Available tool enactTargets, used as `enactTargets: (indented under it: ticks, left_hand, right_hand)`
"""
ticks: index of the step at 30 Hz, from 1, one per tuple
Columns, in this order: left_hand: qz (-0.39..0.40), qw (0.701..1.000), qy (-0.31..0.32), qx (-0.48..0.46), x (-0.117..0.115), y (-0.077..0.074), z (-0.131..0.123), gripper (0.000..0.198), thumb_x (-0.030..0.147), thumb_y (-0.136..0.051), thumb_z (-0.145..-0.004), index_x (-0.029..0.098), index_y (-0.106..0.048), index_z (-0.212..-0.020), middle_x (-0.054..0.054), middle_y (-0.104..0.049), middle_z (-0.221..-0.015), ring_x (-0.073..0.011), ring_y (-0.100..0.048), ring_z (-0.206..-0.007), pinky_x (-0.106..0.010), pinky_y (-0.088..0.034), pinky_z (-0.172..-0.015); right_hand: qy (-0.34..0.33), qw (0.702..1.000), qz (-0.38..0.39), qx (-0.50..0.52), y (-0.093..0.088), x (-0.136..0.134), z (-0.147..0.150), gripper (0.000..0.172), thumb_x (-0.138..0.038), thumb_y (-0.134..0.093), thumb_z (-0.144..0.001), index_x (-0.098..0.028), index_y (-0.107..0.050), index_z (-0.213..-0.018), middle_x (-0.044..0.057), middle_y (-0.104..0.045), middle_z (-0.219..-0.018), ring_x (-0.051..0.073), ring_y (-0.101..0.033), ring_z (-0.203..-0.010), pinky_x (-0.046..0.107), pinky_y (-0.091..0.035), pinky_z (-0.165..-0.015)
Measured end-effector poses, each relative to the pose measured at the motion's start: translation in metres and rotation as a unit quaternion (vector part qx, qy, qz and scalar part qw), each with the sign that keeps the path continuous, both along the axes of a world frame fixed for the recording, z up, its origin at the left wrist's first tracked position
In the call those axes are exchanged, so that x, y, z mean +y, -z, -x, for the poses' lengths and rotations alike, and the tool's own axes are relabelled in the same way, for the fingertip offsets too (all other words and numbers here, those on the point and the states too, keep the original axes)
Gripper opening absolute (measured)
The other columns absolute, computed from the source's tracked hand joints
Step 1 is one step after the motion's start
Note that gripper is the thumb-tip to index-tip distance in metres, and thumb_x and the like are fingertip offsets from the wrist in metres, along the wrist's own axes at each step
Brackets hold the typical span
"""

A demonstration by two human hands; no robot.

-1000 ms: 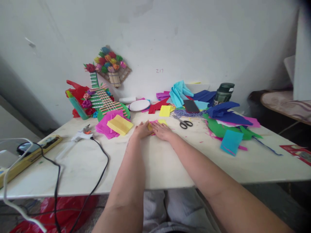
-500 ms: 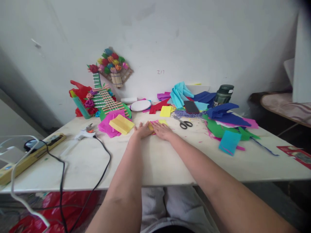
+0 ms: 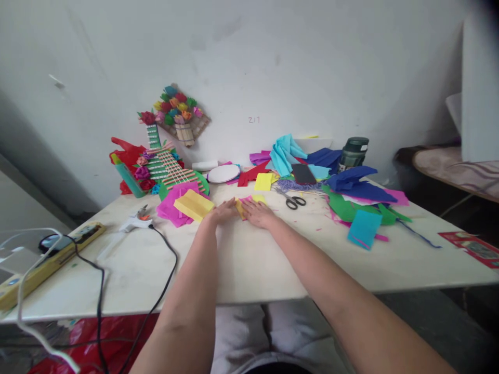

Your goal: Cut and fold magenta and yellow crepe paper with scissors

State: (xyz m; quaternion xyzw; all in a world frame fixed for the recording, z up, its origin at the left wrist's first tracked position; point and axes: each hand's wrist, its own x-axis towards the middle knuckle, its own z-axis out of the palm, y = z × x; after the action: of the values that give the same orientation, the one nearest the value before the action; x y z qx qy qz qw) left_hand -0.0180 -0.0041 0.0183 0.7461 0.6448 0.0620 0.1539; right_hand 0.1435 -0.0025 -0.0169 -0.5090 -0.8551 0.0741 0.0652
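Observation:
A small piece of yellow and pink crepe paper (image 3: pixel 239 209) lies on the white table in front of me. My right hand (image 3: pixel 258 214) rests flat on it, fingers stretched out, covering much of it. Just to the left, my left hand (image 3: pixel 223 212) lies low over the tabletop with its fingers extended, its fingertips close to the paper's left edge. Whether they touch it I cannot tell. A folded yellow crepe strip (image 3: pixel 194 204) sits beside my left hand, on top of magenta sheets (image 3: pixel 173 212). Black-handled scissors (image 3: pixel 292 201) lie beyond my right hand.
At left are a glue gun (image 3: pixel 136 222) with its black cord and a power strip (image 3: pixel 54 259). A flower-decorated guitar craft (image 3: pixel 167 169) stands behind. Coloured paper, a phone (image 3: pixel 303 174) and a dark green bottle (image 3: pixel 354 153) are at the back right.
My left hand has slid slightly left, opening a gap to my right hand and baring more of the paper. My right hand stays on it. The view has shifted a little.

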Motion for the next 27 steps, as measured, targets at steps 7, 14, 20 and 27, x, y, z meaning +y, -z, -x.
enactTargets:
  ticks: [7, 14, 20, 27]
  left_hand:
    - [-0.113, 0.989, -0.090, 0.038, 0.009, 0.019, -0.014, 0.065, 0.055, -0.036, -0.077, 0.026, -0.032, -0.135, 0.000, -0.033, -0.140, -0.0247, 0.001, -0.134, -0.044, -0.008, -0.107]
    - [-0.080, 0.980, -0.181, 0.015, 0.018, 0.031, -0.010, 0.069, 0.055, -0.037, -0.074, 0.025, -0.030, -0.136, 0.001, -0.019, -0.145, -0.0275, 0.013, -0.132, -0.050, -0.005, -0.106]
    - [-0.157, 0.971, -0.177, 0.038, 0.018, 0.032, -0.017, 0.071, 0.057, -0.038, -0.073, 0.022, -0.033, -0.135, -0.002, -0.023, -0.144, -0.0252, 0.014, -0.132, -0.046, 0.002, -0.106]
    - [-0.157, 0.958, -0.237, 0.027, 0.029, 0.028, -0.019, 0.069, 0.054, -0.046, -0.070, 0.017, -0.045, -0.128, -0.013, -0.026, -0.142, -0.0318, 0.011, -0.132, -0.053, 0.002, -0.103]
  right_hand:
    - [-0.002, 1.000, -0.013, -0.008, 0.002, 0.000, 0.000, 0.055, -0.038, -0.015, -0.088, -0.018, -0.025, -0.138, 0.000, -0.016, -0.146, 0.016, -0.007, -0.135, 0.039, -0.010, -0.107]
    - [0.003, 1.000, -0.002, -0.011, 0.001, -0.001, 0.001, 0.056, -0.037, -0.015, -0.087, -0.018, -0.021, -0.139, -0.002, -0.013, -0.147, 0.015, -0.006, -0.135, 0.040, -0.009, -0.107]
    - [0.001, 1.000, -0.011, -0.003, 0.002, -0.002, 0.001, 0.055, -0.036, -0.017, -0.087, -0.019, -0.019, -0.140, -0.001, -0.014, -0.147, 0.016, -0.007, -0.135, 0.039, -0.009, -0.107]
    - [-0.003, 1.000, -0.016, 0.012, 0.003, -0.002, 0.000, 0.056, -0.037, -0.016, -0.088, -0.017, -0.022, -0.139, 0.001, -0.017, -0.146, 0.017, -0.007, -0.135, 0.040, -0.010, -0.106]
